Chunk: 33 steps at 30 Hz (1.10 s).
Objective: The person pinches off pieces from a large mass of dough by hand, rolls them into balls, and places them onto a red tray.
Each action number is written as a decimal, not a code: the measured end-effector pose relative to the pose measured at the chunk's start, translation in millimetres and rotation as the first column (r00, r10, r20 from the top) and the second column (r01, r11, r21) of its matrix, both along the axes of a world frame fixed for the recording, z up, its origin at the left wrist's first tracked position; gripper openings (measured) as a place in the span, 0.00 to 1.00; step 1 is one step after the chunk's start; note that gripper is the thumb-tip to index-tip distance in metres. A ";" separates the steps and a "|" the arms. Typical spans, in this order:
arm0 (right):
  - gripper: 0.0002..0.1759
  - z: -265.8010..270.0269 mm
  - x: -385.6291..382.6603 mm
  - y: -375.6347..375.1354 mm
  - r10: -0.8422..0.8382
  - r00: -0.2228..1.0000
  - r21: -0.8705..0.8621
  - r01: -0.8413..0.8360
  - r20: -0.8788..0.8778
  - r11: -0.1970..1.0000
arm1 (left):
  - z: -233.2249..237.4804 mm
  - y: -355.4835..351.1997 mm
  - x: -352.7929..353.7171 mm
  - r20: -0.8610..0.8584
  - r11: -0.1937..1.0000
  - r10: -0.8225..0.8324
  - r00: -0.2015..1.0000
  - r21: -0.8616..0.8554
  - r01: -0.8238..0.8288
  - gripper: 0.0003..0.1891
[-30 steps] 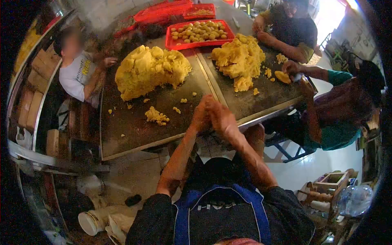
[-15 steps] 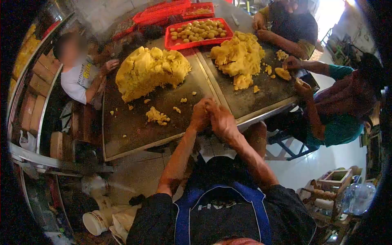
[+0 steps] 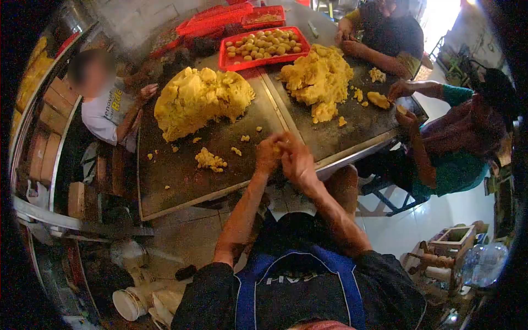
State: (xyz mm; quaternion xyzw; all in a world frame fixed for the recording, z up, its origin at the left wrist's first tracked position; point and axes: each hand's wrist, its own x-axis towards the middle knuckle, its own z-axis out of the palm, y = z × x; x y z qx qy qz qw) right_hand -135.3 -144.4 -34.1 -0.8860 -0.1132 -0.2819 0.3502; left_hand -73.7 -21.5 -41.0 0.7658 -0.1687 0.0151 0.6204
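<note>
My left hand (image 3: 268,155) and my right hand (image 3: 298,163) meet over the table's near edge, fingers curled together. A bit of yellow dough (image 3: 282,147) shows between them, mostly hidden by the fingers. Ahead on the left is a big mound of yellow dough (image 3: 201,102). Small dough crumbs (image 3: 210,160) lie on the dark tabletop (image 3: 181,187), left of my hands. A second dough mound (image 3: 319,80) sits beyond the metal strip (image 3: 278,107) to the right. Behind it, a red tray (image 3: 236,66) holds many round dough balls (image 3: 267,45).
A person in a white shirt (image 3: 107,113) sits at the left. Two more people work at the right side, one in a green sleeve (image 3: 457,97) near a dough lump (image 3: 378,99). More red trays (image 3: 214,19) stand at the back. A white bucket (image 3: 129,303) is on the floor.
My hands stay joined, with the fingers shifted slightly and a little yellow now visible between them. At the right, the green-sleeved person's fingers have moved off the top of the dough lump.
</note>
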 end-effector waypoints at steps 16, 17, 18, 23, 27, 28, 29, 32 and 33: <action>0.18 22.6 53.5 -170.4 -0.326 0.932 -0.149 0.304 -0.160 0.941 | 6.0 44.6 15.9 -0.140 0.991 0.082 0.987 -0.090 -0.096 0.23; 0.16 31.9 54.3 -159.0 -0.233 0.964 -0.129 0.217 -0.127 0.968 | 5.8 45.0 14.1 -0.145 0.992 0.081 0.986 -0.089 -0.094 0.23; 0.16 31.2 55.1 -155.1 -0.235 0.963 -0.128 0.219 -0.131 0.967 | 6.8 45.2 12.1 -0.129 0.986 0.058 0.990 -0.148 -0.077 0.23; 0.11 27.5 35.3 -145.5 -0.168 0.985 -0.326 0.170 0.035 0.930 | 20.2 42.4 11.1 -0.162 0.985 0.173 0.972 0.042 -0.169 0.22; 0.10 19.6 21.0 -154.2 -0.261 0.909 -0.443 0.098 -0.324 0.891 | 24.6 46.7 10.5 -0.060 0.967 0.168 0.984 -0.182 -0.177 0.22; 0.10 7.8 8.1 -152.1 -0.205 0.952 -0.400 0.100 -0.229 0.911 | 21.4 51.7 12.8 -0.090 0.966 0.145 0.985 -0.202 -0.160 0.22; 0.11 1.5 -0.6 -154.3 -0.144 0.980 -0.359 0.086 -0.138 0.929 | 16.7 55.8 16.2 -0.090 0.963 0.150 0.985 -0.213 -0.166 0.22; 0.21 28.5 -10.4 -161.6 -0.124 0.938 -0.264 0.036 -0.325 0.964 | 0.8 67.8 6.3 -0.307 0.924 0.126 0.943 -0.309 -0.224 0.19; 0.26 31.1 -12.5 -161.5 -0.086 0.970 -0.158 0.051 -0.226 0.986 | 2.9 68.4 2.3 -0.309 0.930 0.121 0.943 -0.296 -0.216 0.18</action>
